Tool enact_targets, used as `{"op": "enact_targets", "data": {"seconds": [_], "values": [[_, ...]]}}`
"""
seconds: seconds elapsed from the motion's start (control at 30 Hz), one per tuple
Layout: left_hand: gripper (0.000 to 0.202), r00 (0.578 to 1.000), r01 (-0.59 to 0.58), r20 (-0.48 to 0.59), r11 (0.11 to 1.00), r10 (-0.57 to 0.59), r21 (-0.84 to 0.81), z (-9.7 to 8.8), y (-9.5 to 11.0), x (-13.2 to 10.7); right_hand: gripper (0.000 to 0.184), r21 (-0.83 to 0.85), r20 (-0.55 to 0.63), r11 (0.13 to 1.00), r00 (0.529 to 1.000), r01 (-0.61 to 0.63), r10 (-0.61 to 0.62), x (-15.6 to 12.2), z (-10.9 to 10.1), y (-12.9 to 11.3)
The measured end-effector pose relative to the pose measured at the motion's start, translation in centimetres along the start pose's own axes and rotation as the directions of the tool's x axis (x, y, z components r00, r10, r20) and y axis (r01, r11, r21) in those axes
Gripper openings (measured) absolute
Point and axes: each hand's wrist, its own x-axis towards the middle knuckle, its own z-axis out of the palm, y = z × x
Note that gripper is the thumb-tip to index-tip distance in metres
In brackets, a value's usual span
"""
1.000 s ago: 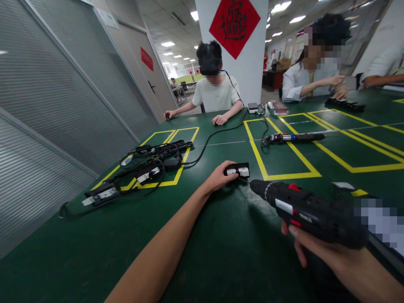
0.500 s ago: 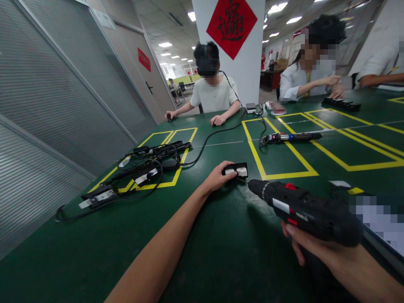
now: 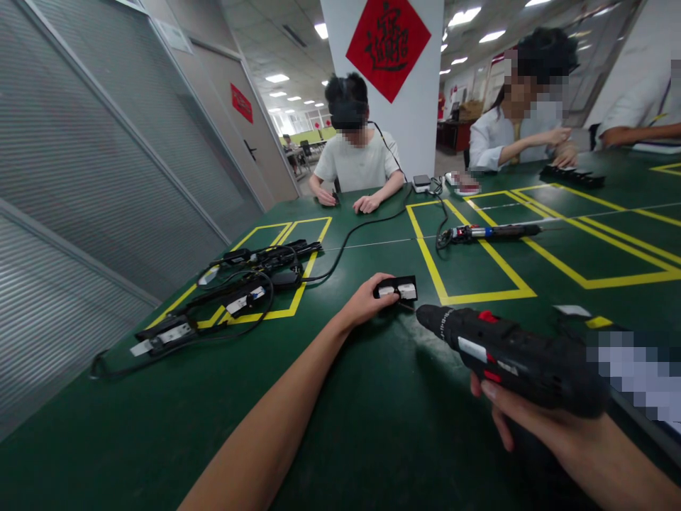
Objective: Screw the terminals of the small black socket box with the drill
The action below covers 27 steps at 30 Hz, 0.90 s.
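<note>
My left hand (image 3: 367, 301) is closed on the left end of a small black housing with white parts inside (image 3: 407, 291), pressing it against the green table. Its thumb lies along the near edge. My right hand (image 3: 526, 415) is wrapped round the handle of a black cordless drill (image 3: 511, 355) with red switches. The drill is held level and points left. Its thin bit (image 3: 406, 306) reaches to the near side of the housing, close to my left thumb; I cannot tell whether the tip touches it.
A cluster of black devices with cables (image 3: 250, 284) lies to the left on the green table (image 3: 213, 426). A pen-like electric tool (image 3: 494, 232) lies beyond the drill. Yellow tape (image 3: 484, 296) marks rectangles. Several people sit opposite, one (image 3: 356, 156) straight ahead.
My hands, the drill and the housing keep nearly the same positions. The person opposite has drawn one hand, with a small dark object, inward from the left.
</note>
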Motion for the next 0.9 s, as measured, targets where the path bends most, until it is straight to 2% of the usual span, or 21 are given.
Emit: {"op": "enact_targets", "data": {"seconds": [0.23,0.47,0.7,0.9], "values": [[0.046,1.000,0.000,0.005,1.000,0.000,0.005,-0.02,0.28,-0.09,0.034,-0.022,-0.009,1.000,1.000,-0.015,0.014,-0.29,0.02,-0.81],[0.045,1.000,0.001,-0.012,1.000,-0.001,0.014,0.18,0.15,-0.05,0.034,0.017,-0.009,1.000,1.000,0.013,-0.013,-0.04,0.18,-0.04],[0.045,1.000,0.004,-0.020,1.000,-0.004,0.020,0.28,-0.19,0.03,0.036,-0.016,-0.028,1.000,1.000,0.000,0.000,-0.33,0.07,-0.78],[0.046,1.000,0.018,-0.017,0.999,-0.018,0.031,0.17,-0.09,0.04,0.034,0.023,-0.028,1.000,1.000,0.009,-0.009,-0.31,0.20,-0.49]]}}
